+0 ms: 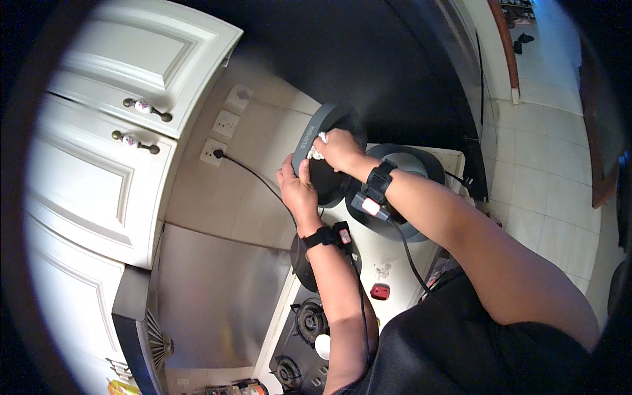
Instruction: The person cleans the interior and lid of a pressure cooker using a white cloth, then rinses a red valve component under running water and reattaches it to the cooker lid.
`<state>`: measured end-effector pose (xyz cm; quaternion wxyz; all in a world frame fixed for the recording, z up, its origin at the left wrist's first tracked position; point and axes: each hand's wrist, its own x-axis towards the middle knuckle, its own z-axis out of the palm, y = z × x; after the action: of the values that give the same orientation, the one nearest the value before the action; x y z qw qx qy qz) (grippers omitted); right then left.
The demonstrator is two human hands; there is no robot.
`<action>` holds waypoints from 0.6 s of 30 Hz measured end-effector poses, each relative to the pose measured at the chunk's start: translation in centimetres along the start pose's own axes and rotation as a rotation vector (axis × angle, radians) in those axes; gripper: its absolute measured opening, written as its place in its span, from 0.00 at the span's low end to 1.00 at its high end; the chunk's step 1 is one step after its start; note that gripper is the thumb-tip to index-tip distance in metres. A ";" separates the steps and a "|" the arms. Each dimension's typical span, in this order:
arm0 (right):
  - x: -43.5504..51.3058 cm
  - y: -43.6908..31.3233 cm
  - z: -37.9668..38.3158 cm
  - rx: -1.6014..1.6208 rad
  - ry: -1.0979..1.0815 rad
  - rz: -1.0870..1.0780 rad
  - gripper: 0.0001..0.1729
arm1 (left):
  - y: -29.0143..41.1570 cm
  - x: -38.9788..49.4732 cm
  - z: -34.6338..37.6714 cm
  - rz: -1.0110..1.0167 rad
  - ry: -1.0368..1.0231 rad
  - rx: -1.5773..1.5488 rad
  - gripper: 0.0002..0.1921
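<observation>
A dark grey Supor appliance part [302, 140], rounded and hollow, is tilted up near the wall. My left hand [300, 190] grips its lower rim, thumb on the near side and fingers behind. Inside its dark hollow, my right hand [340, 150] holds a crumpled white tissue or cloth [316, 152] against the part. Just right of it, partly under my right wrist, stands a round dark appliance base [434, 165] with a greyish bowl-like inside. Both wrists wear black straps with cabled devices.
A gas hob [298, 340] with a white object [323, 346] lies below. A small red object [380, 292] sits on the pale counter [368, 252]. A black plug [218, 154] is in a wall socket, its cord running behind my left hand. White cabinets [94, 182] line the left.
</observation>
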<state>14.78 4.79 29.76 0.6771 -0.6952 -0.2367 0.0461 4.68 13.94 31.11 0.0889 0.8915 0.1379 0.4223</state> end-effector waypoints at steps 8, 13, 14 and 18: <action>0.6 -1.3 -1.7 -0.104 -0.212 0.114 0.25 | -0.2 0.1 0.0 -0.014 -0.011 -0.044 0.21; 0.1 -0.1 -3.5 -0.221 -0.342 0.110 0.24 | -1.0 0.5 0.1 -0.006 0.006 -0.050 0.21; -0.3 0.8 -3.6 -0.243 -0.270 0.154 0.24 | -1.3 0.8 0.1 0.006 0.015 -0.053 0.21; -0.8 3.9 -3.0 0.137 -0.125 0.119 0.19 | -2.4 1.9 0.5 0.005 -0.008 -0.146 0.19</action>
<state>16.33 1.80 26.02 0.7032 -0.6558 -0.2331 0.1457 5.82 16.78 31.49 0.1533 0.8847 0.1043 0.4277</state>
